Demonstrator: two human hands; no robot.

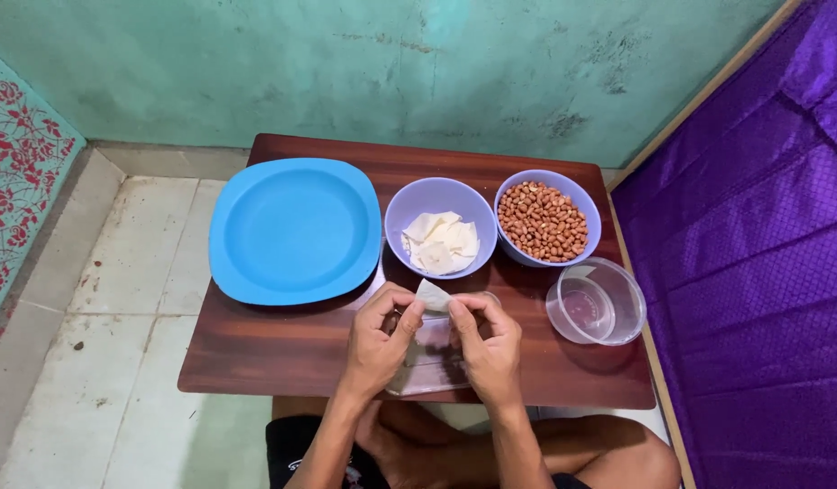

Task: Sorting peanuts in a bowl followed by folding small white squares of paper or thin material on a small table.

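Plate (294, 231) left on table (255, 349); two bowls (440, 226) (547, 217) right of it; clear container (597, 302) lower right; hands (378, 342) (489, 349) bottom centre.

I see both forearms reaching in from the bottom edge, converging at centre. Left hand (375, 342) and right hand (487, 349) sit close together, backs up, fingers curled inward, thumb and forefinger tips pinched together on each. Legs crossed below.

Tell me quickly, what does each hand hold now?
Left hand: closed, pinching the small white wrapper.
Right hand: closed, pinching the same wrapper.
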